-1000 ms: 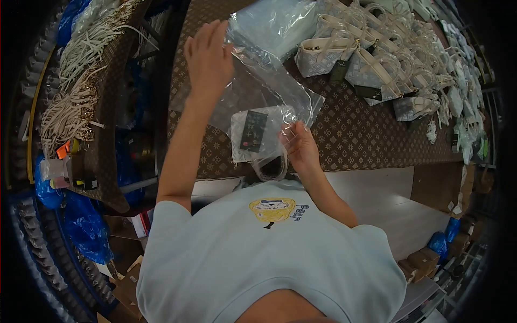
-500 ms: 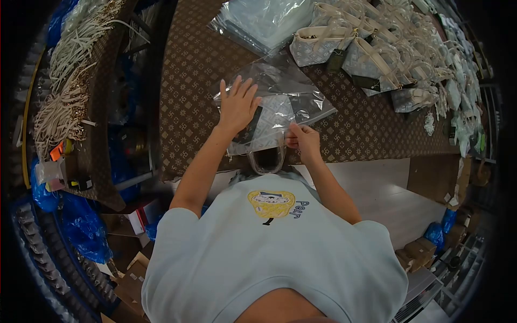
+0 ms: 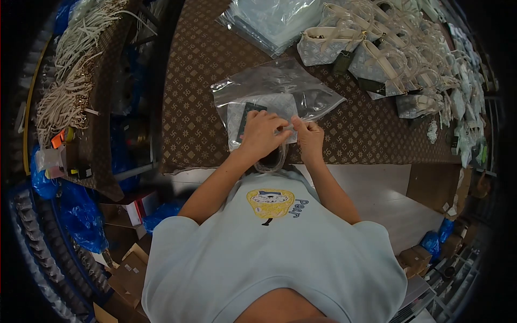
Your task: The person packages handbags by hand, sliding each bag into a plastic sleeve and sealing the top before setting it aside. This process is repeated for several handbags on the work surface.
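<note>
A pale patterned handbag (image 3: 280,102) lies flat at the table's front edge inside a clear plastic bag (image 3: 258,81). Its looped handle (image 3: 279,161) sticks out toward my body. A dark green tag (image 3: 249,114) shows on the handbag, partly under my fingers. My left hand (image 3: 262,133) rests over the handbag with its fingers curled and its thumb and fingertips drawn together toward the right; what they pinch, if anything, is too small to make out. My right hand (image 3: 311,141) is closed at the handbag's right side, its thumb and finger pinching the plastic bag's edge.
A stack of clear plastic bags (image 3: 264,27) lies at the back of the brown patterned table (image 3: 188,97). Several similar handbags (image 3: 377,59) crowd the back right. Pale straps (image 3: 64,81) hang on the left rack. Cardboard boxes (image 3: 126,274) stand on the floor at left.
My left hand has moved from lying spread on the plastic bag, down and right to beside my right hand, its fingers now curled. My right hand stays at the bag's right edge.
</note>
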The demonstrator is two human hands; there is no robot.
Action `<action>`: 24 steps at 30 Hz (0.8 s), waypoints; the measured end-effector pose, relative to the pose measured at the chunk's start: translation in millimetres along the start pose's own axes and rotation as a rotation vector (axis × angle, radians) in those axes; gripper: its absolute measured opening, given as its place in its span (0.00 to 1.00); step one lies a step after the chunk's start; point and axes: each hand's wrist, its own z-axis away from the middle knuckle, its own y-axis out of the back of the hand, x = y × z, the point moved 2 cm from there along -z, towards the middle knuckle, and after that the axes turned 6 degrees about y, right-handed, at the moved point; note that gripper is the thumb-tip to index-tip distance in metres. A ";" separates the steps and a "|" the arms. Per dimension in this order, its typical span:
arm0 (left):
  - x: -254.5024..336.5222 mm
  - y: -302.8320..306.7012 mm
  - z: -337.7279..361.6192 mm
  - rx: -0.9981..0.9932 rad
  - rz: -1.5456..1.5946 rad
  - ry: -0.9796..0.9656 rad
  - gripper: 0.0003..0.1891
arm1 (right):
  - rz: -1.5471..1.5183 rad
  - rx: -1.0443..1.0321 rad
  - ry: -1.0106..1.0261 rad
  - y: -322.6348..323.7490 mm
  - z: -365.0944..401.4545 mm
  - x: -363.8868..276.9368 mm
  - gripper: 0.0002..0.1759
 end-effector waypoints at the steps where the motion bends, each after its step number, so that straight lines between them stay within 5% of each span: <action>1: -2.2 0.7 -2.9 -0.082 0.058 0.081 0.10 | -0.004 -0.015 0.021 -0.4 1.7 -0.8 0.22; 5: -17.9 -2.2 -8.2 -0.276 0.508 0.345 0.09 | 0.002 -0.054 -0.004 -2.4 8.2 -11.0 0.20; 8: -15.8 -3.4 -6.1 -0.225 0.489 0.313 0.07 | 0.028 -0.237 -0.041 1.3 5.7 -15.1 0.16; 10: -7.3 3.1 -2.9 0.033 0.045 0.023 0.06 | 0.034 -0.273 -0.100 -2.6 10.1 -24.6 0.14; 13: -3.4 6.2 -0.6 0.130 -0.008 -0.081 0.07 | 0.007 -0.320 -0.132 -1.4 8.7 -20.7 0.11; 24: -6.8 10.2 -4.5 0.205 -0.065 -0.144 0.06 | 0.018 -0.338 -0.068 -10.0 5.5 -11.6 0.09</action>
